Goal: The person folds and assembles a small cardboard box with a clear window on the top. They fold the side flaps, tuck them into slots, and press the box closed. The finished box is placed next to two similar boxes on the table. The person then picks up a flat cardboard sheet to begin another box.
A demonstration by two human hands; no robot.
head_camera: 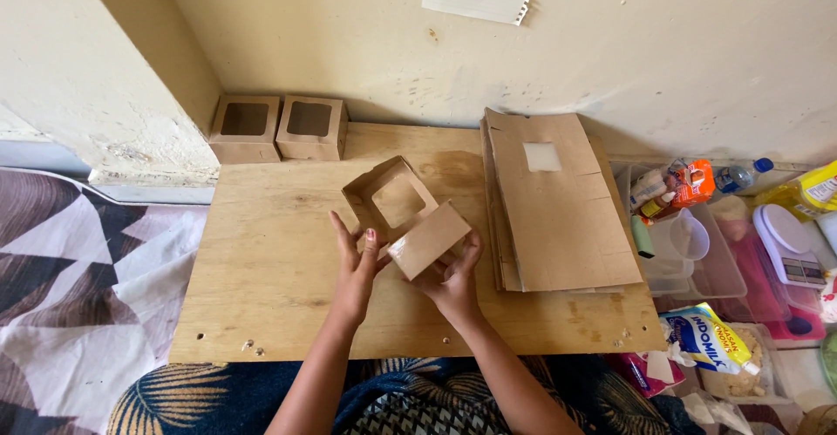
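Note:
A brown cardboard box [410, 221] with a windowed lid standing open is held just above the plywood board [261, 269]. My left hand [356, 261] presses against the box's left side, fingers spread upward. My right hand [453, 278] grips the box's lower right side from underneath. The lid's square window faces me. A stack of flat, unfolded cardboard box blanks [562, 217] lies on the board to the right of my hands.
Two folded window boxes [279, 128] stand against the wall at the board's back left. Clear plastic containers [697, 252], bottles, a kitchen scale [789, 243] and a food packet [711, 339] crowd the right. A patterned cloth [78, 269] covers the left.

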